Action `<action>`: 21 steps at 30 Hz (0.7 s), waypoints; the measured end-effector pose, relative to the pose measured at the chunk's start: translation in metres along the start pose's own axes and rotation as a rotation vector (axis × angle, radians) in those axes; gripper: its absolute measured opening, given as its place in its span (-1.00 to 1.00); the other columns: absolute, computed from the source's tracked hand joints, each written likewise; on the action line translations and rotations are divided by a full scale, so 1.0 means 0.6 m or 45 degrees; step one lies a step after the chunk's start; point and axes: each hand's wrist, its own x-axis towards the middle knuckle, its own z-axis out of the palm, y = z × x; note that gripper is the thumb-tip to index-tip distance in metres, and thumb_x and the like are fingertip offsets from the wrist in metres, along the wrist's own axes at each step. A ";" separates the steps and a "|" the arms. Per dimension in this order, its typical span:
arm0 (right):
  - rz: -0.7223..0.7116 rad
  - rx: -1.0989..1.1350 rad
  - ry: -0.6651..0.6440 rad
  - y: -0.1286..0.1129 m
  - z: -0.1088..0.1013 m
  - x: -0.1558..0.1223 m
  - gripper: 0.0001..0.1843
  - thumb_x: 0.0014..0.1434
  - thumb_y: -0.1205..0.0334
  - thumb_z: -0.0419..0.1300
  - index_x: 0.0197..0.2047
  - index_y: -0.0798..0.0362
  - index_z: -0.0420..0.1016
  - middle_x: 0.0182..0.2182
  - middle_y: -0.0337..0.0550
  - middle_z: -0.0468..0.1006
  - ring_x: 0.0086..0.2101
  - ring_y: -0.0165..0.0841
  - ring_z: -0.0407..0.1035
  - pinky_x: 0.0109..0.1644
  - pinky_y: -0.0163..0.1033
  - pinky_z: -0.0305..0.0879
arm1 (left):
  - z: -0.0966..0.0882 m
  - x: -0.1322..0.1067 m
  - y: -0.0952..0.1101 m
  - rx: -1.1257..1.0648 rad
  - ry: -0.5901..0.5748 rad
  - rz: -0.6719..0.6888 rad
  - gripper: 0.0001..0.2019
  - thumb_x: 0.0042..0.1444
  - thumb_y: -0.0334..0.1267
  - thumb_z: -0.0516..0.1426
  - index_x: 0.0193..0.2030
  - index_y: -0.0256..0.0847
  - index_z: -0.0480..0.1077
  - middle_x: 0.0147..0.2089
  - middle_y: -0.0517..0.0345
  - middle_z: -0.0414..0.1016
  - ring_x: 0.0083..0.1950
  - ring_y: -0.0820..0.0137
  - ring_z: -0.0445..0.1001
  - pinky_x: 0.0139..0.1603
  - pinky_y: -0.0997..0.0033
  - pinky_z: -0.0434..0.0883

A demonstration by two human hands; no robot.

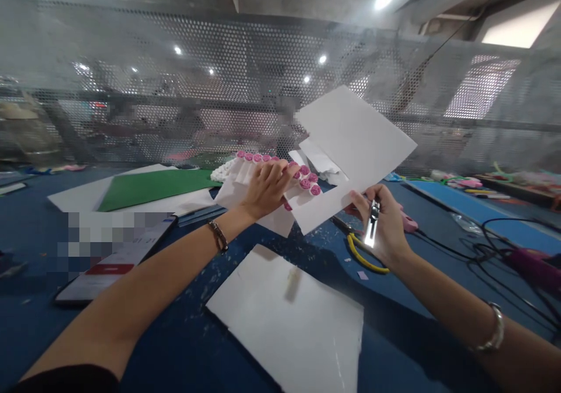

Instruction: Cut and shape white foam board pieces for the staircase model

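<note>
My left hand (268,187) is closed over a folded white paper piece (236,185) edged with small pink rolled flowers (307,181), held up above the blue table (184,334). My right hand (382,224) grips a shiny metal tool (372,223), likely a cutter, and pinches the lower edge of a large white sheet (350,147) that is lifted and tilted. The white sheet overlaps the flowered piece on its right side.
A white board (293,317) lies flat in front of me. A green sheet (149,187) on white paper lies at the back left, a phone (114,258) at the left. Yellow-handled pliers (362,255) and cables (495,247) lie at the right. A perforated metal screen (219,77) closes the back.
</note>
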 end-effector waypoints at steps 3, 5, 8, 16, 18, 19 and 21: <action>-0.003 -0.013 -0.004 0.000 -0.003 0.002 -0.65 -0.17 0.19 0.25 -0.57 -0.01 0.06 -0.72 -0.48 0.16 -0.66 -0.53 0.21 -0.53 -0.36 0.25 | 0.000 0.000 0.001 0.006 0.028 0.023 -0.67 0.12 -0.37 -0.15 0.03 -0.25 0.16 -0.10 -0.06 0.28 -0.10 0.20 0.24 -0.12 0.23 0.14; 0.003 -0.012 -0.008 0.003 -0.004 0.004 -0.66 -0.17 0.19 0.25 -0.57 0.00 0.07 -0.71 -0.47 0.17 -0.65 -0.53 0.22 -0.51 -0.36 0.26 | 0.001 0.000 0.000 0.007 0.040 0.034 -0.67 0.12 -0.34 -0.14 0.03 -0.27 0.17 -0.10 -0.07 0.28 -0.11 0.20 0.24 -0.12 0.23 0.15; 0.018 -0.002 -0.004 0.008 -0.004 0.006 -0.66 -0.17 0.21 0.24 -0.57 0.00 0.07 -0.71 -0.47 0.19 -0.64 -0.54 0.23 -0.51 -0.37 0.25 | 0.005 -0.001 -0.002 -0.002 0.044 0.049 -0.67 0.09 -0.32 -0.09 0.02 -0.29 0.18 -0.10 -0.07 0.27 -0.10 0.19 0.24 -0.11 0.24 0.16; 0.059 0.031 0.008 0.011 -0.004 0.009 -0.65 -0.20 0.20 0.24 -0.59 0.01 0.05 -0.70 -0.46 0.23 -0.64 -0.54 0.26 -0.51 -0.36 0.27 | 0.010 -0.004 -0.003 -0.041 0.072 0.045 -0.67 0.09 -0.37 -0.11 0.02 -0.28 0.14 -0.11 -0.06 0.27 -0.09 0.21 0.24 -0.11 0.26 0.18; 0.061 0.037 0.010 0.012 -0.005 0.010 -0.65 -0.20 0.20 0.25 -0.59 0.01 0.05 -0.70 -0.46 0.23 -0.63 -0.53 0.26 -0.49 -0.36 0.27 | 0.012 -0.005 -0.005 -0.057 0.082 0.052 -0.68 0.09 -0.34 -0.10 0.01 -0.30 0.14 -0.11 -0.08 0.27 -0.07 0.21 0.23 -0.10 0.26 0.18; 0.060 0.040 0.011 0.012 -0.006 0.011 -0.64 -0.20 0.19 0.25 -0.60 0.01 0.05 -0.70 -0.46 0.22 -0.63 -0.53 0.27 -0.49 -0.36 0.28 | 0.013 -0.005 -0.006 -0.064 0.086 0.056 -0.68 0.09 -0.32 -0.09 0.01 -0.30 0.14 -0.11 -0.09 0.27 -0.06 0.20 0.23 -0.10 0.26 0.18; 0.058 0.043 0.012 0.013 -0.006 0.012 -0.63 -0.21 0.19 0.25 -0.60 0.01 0.05 -0.69 -0.47 0.22 -0.63 -0.53 0.27 -0.49 -0.35 0.28 | 0.014 -0.006 -0.008 -0.078 0.090 0.062 -0.67 0.08 -0.30 -0.08 0.00 -0.32 0.14 -0.11 -0.11 0.27 -0.06 0.19 0.24 -0.10 0.26 0.19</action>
